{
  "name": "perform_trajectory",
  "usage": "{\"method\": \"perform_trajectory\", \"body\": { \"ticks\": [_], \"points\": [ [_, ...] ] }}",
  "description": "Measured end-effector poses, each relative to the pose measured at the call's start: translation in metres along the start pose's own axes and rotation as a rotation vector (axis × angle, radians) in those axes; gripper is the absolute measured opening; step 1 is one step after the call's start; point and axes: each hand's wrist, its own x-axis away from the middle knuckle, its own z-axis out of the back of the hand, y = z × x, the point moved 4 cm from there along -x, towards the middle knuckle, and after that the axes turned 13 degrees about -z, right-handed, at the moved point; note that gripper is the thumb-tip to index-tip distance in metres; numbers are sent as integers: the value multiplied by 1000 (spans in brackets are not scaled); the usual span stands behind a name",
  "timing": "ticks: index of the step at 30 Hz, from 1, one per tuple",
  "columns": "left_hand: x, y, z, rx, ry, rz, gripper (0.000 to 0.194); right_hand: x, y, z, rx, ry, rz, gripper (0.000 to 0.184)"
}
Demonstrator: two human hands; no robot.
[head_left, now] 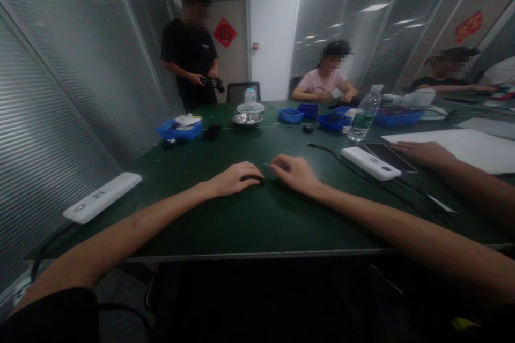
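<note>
On the green table (193,230), my left hand (235,178) is closed round a small dark object (253,178), mostly covered by the fingers; its kind is not clear. Just to the right, my right hand (295,172) is closed in a pinch. From its fingertips a thin pale sliver (267,164) sticks out toward the left hand, too small to name. The two hands are close together but apart from each other.
White power banks lie at left (102,198) and right (370,163). Beside the right one are a phone (390,157), a water bottle (365,115) and another person's hand (424,153). Farther back stand a metal bowl (247,119) and blue trays (179,129). Several people are around the table.
</note>
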Motion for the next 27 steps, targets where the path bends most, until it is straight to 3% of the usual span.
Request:
{"method": "perform_trajectory", "body": {
  "ticks": [9, 15, 21, 27],
  "points": [
    [4, -15, 6, -53, -21, 81, 26, 1, 0, -1, -7, -23, 5, 25],
    [20, -42, 20, -201, -26, 158, 30, 2, -1, -1, -3, -27, 32, 24],
    [64, -96, 57, -414, -6, 337, 32, 3, -2, 1, -10, -52, 30, 26],
    [128, -144, 108, -618, 120, 552, 34, 2, 1, -2, 5, -82, 40, 29]
  ]
}}
